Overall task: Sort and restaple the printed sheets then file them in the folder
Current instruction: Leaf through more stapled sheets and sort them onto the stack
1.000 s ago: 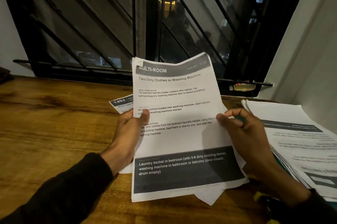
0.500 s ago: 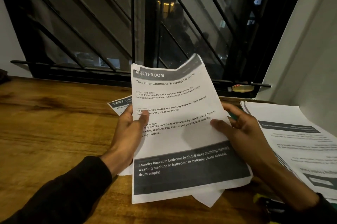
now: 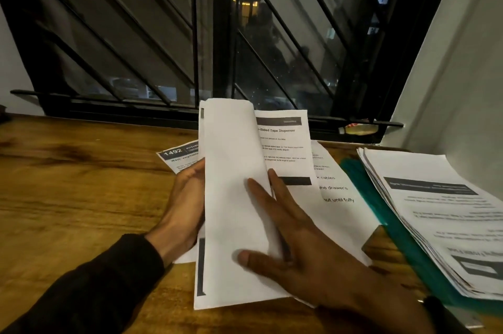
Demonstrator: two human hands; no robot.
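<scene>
Warm brown wooden tabletop with dark grain streaks, set right against a black-framed window with diagonal black metal bars; night outside, a few lit panes far beyond the glass. Pale wall to the right of the window, another strip of pale wall at its left edge. On the black sill below the window's right part, a small yellowish bottle lying on its side.

Directly below the window's centre, held tilted above the tabletop: a stack of white printed sheets, top sheet flipped over leftward with its blank back showing, the next page headed "…Sided Tape Dispenser" exposed underneath. Left hand, black sleeve behind it, gripping the stack's left edge with fingers curled behind the paper. Right hand with fingers straight and spread, pressing flat on the turned sheet, nothing clasped.

Beneath the held stack, loose white printed pages flat on the wood, one at the left marked "1492". Further right of the window's centre, near the pale wall, a thick pile of white printed papers resting on a teal plastic folder.
</scene>
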